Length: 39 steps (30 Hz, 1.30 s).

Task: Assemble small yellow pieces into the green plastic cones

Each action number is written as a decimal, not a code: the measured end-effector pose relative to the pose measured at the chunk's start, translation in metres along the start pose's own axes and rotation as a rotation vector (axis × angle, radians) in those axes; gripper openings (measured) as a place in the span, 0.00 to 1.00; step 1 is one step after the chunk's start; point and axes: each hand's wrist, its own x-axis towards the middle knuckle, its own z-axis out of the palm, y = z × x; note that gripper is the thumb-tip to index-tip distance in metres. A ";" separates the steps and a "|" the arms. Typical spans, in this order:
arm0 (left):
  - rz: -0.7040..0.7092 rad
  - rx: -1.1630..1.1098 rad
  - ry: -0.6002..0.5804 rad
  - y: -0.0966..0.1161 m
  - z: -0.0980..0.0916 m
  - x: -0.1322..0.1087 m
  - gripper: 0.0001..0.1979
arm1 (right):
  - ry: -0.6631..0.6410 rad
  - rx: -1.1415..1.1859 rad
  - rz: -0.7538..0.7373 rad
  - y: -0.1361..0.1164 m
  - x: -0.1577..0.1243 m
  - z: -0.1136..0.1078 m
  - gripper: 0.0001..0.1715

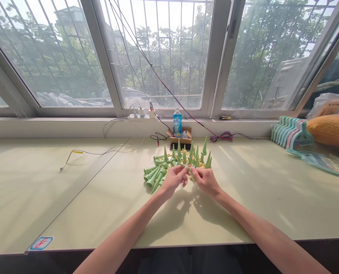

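Observation:
My left hand and my right hand meet above the table, fingertips pinched together on a green plastic spike. The fingers cover most of that piece. Just behind and to the left of my hands is a group of similar green plant watering spikes; several lie on their sides. Others, such as a tall green cone, stand point up at the back. Small yellow plastic parts are scattered among them. Both hands are raised, with their shadows on the tabletop below.
Behind the spikes stand a blue liquid bottle, a small cardboard box and a dark phone-like slab. Cables run along the sill. Pastel plastic holders and an orange cushion-like object are at right. A loose wire lies left.

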 end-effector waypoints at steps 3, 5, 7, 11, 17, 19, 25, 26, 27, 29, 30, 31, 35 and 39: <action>0.054 0.136 0.057 0.000 0.001 0.000 0.22 | -0.046 -0.040 -0.038 -0.003 -0.002 -0.001 0.30; 0.075 0.210 0.076 0.001 0.001 -0.001 0.22 | -0.068 -0.058 -0.057 -0.005 -0.003 -0.002 0.28; 0.077 0.239 0.068 0.000 0.001 -0.002 0.22 | -0.081 -0.069 -0.072 -0.007 -0.004 -0.004 0.26; 0.067 0.273 0.032 -0.001 0.001 -0.002 0.21 | -0.112 -0.112 -0.127 -0.010 -0.005 -0.005 0.19; 0.101 0.342 -0.033 -0.003 -0.001 -0.001 0.22 | -0.175 -0.096 -0.194 -0.013 -0.006 -0.003 0.13; 0.106 0.360 -0.046 -0.005 -0.002 -0.001 0.21 | -0.193 -0.077 -0.198 -0.014 -0.007 -0.003 0.11; 0.136 0.416 -0.051 -0.010 -0.004 0.001 0.20 | -0.203 -0.046 -0.210 -0.014 -0.007 -0.002 0.09; 0.141 0.422 -0.052 -0.011 -0.004 0.001 0.20 | -0.204 -0.041 -0.213 -0.014 -0.007 -0.002 0.09; 0.145 0.427 -0.052 -0.011 -0.005 0.001 0.20 | -0.207 -0.036 -0.214 -0.014 -0.007 -0.002 0.09; 0.151 0.433 -0.049 -0.011 -0.004 0.002 0.19 | -0.210 -0.029 -0.209 -0.014 -0.007 -0.002 0.09; 0.153 0.435 -0.048 -0.012 -0.004 0.002 0.19 | -0.213 -0.026 -0.206 -0.014 -0.007 -0.002 0.09; 0.154 0.437 -0.046 -0.011 -0.004 0.002 0.19 | -0.215 -0.024 -0.202 -0.014 -0.008 -0.002 0.09; 0.152 0.439 -0.038 -0.011 -0.003 0.001 0.19 | -0.229 -0.017 -0.185 -0.015 -0.008 -0.002 0.09; 0.141 0.437 -0.040 -0.011 -0.003 0.001 0.19 | -0.237 -0.021 -0.172 -0.016 -0.008 -0.003 0.09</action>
